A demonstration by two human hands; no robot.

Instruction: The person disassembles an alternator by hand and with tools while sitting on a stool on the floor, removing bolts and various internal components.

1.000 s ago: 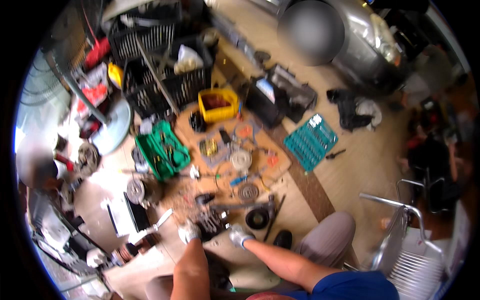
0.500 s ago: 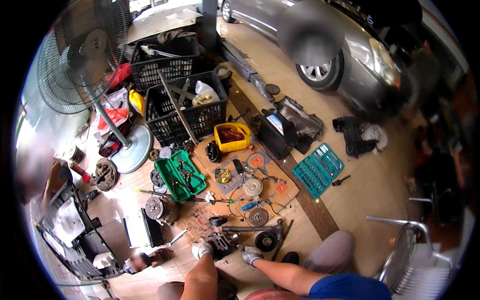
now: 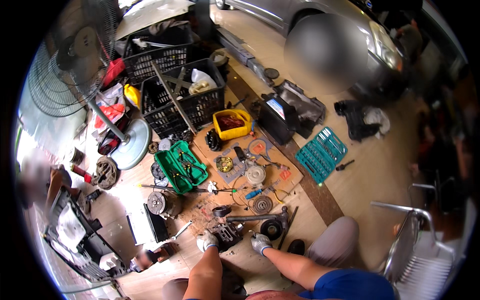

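Note:
My left hand (image 3: 206, 241), in a pale work glove, is closed at the left edge of a dark ribbed metal housing (image 3: 226, 236) on the floor. Just right of that housing, a small gap away, is my gloved right hand (image 3: 260, 243). Its fingers are curled, and anything in them is too small to make out. A hammer (image 3: 252, 218) lies beyond both hands, its head to the right. Beside the hammer head rests a round black pulley (image 3: 271, 229). A dark ring-shaped part (image 3: 221, 211) sits behind the housing.
On a stained cardboard sheet (image 3: 292, 175) lie several round parts and a blue-handled screwdriver (image 3: 253, 193). Around it are a green tool case (image 3: 181, 167), a teal socket set (image 3: 322, 155), a yellow container (image 3: 232, 125) and black crates (image 3: 182, 100). A wrench (image 3: 182, 229) lies left; a metal chair (image 3: 412, 240) stands right.
The whole view has shifted slightly. My right hand has drifted a little away from the metal housing, while my left hand stays at its edge.

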